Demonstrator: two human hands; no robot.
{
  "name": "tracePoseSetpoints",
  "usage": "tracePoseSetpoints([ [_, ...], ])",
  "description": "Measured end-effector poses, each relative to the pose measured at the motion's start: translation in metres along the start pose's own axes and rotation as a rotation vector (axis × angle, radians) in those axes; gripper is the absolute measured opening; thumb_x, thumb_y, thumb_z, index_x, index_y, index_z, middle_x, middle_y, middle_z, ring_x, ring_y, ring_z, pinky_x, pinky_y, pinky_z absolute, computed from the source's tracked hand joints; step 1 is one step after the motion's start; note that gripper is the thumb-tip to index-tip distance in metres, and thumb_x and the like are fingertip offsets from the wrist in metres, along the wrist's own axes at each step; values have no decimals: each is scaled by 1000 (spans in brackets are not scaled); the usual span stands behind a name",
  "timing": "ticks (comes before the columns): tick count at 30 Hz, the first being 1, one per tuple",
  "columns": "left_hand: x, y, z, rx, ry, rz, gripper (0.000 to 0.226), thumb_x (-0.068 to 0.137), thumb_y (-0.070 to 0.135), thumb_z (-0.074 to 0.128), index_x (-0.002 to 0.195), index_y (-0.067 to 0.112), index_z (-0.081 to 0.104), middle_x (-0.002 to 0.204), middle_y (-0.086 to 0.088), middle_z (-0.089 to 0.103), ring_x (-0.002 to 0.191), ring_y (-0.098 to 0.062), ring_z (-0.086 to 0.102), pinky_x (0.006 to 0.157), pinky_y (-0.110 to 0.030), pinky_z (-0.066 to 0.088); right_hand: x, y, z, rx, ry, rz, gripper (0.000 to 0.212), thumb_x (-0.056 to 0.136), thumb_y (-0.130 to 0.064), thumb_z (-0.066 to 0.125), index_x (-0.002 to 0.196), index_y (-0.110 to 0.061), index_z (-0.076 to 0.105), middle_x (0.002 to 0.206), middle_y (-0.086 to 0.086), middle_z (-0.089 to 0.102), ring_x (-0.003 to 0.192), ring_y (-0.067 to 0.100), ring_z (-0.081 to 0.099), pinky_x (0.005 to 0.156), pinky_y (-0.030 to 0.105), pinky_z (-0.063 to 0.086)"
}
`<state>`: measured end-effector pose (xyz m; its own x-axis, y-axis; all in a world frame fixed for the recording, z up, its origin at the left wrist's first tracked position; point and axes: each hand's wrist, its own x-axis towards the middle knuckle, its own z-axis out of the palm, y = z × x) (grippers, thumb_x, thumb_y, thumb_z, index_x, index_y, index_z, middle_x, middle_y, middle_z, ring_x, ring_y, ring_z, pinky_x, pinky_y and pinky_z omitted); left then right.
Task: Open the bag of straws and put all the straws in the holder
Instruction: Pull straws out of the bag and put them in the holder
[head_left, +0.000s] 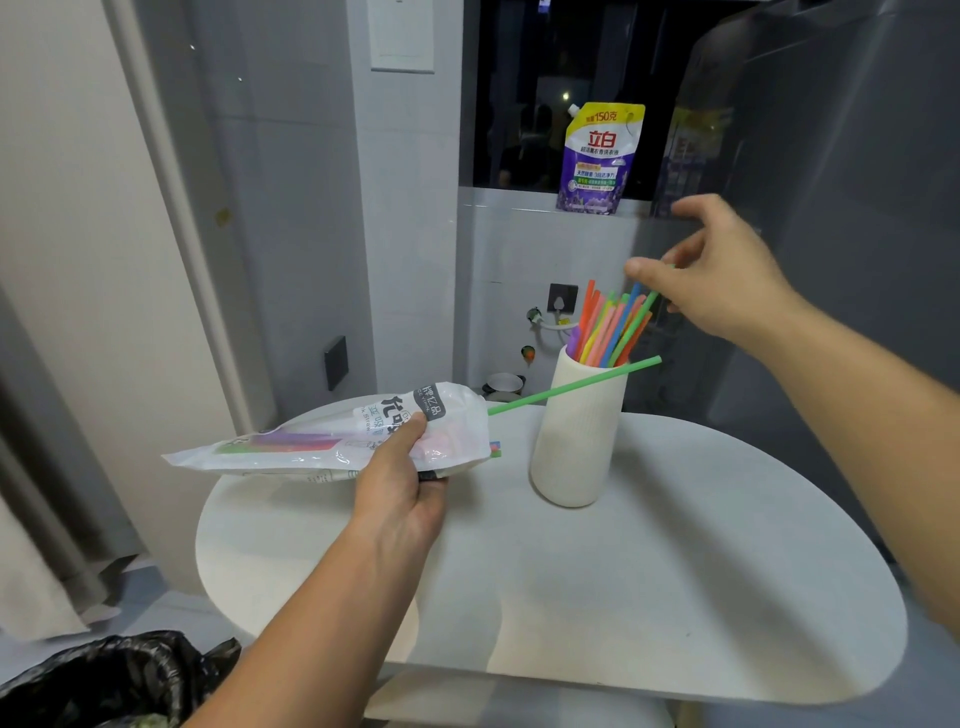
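My left hand (400, 483) grips a white plastic bag of straws (332, 441) and holds it level above the table, its open mouth pointing right. A long green straw (571, 387) sticks far out of the mouth, and a few short coloured ends show at its lower edge. To the right stands a ribbed white holder (576, 441) with several coloured straws (608, 327) upright in it. My right hand (722, 280) is above the holder, thumb and fingers pinching the top of a green straw (641, 312) whose lower end is inside the holder.
The round white table (623, 597) holds only the holder. A purple detergent pouch (597, 158) stands on the window ledge behind. A black bin bag (104, 680) sits at the lower left. A grey fridge wall rises at the right.
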<state>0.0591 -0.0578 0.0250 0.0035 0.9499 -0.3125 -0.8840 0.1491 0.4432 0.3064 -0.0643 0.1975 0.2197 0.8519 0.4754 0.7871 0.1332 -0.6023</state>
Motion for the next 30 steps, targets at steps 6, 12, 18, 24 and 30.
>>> tracePoseSetpoints([
  [6, 2, -1, -2, 22, -7, -22, 42, 97, 2, 64, 138, 6, 58, 131, -13, 71, 127, -46, 61, 59, -45, 64, -8, -5, 10, -98, -206, -88, 49, 107, -42, 31, 147, -19, 45, 148, 3, 50, 122, 12, 46, 94, 27, 34],
  [12, 2, 1, -4, 27, -6, -9, 43, 95, 2, 66, 137, 6, 59, 128, -12, 72, 126, -44, 62, 76, -53, 61, -20, 1, 19, -267, -484, -57, 64, 102, -58, 11, 159, -31, 15, 168, -3, 13, 154, 19, 10, 121, 41, 12],
  [18, 1, 2, -3, 20, -9, -12, 44, 95, 1, 66, 138, 6, 59, 129, -13, 72, 125, -45, 63, 68, -49, 65, -37, 3, 13, 157, 152, -71, 40, 107, -41, 32, 129, -20, 57, 126, -2, 59, 116, 9, 51, 82, 19, 38],
  [24, -3, -1, -2, 61, -72, 58, 45, 94, 3, 67, 139, 6, 59, 129, -10, 73, 124, -34, 66, 104, -60, 51, -99, 20, 44, 112, 168, 12, 27, 105, -34, 38, 94, -19, 59, 98, 2, 62, 92, 18, 54, 76, 32, 38],
  [30, -11, -2, 6, 104, -112, 116, 43, 94, 6, 69, 136, 7, 62, 127, -8, 74, 119, -27, 70, 108, -60, 48, -111, 21, 62, 688, -77, 602, 48, 106, -40, 39, 107, 0, 64, 98, 24, 72, 92, 37, 72, 82, 43, 60],
])
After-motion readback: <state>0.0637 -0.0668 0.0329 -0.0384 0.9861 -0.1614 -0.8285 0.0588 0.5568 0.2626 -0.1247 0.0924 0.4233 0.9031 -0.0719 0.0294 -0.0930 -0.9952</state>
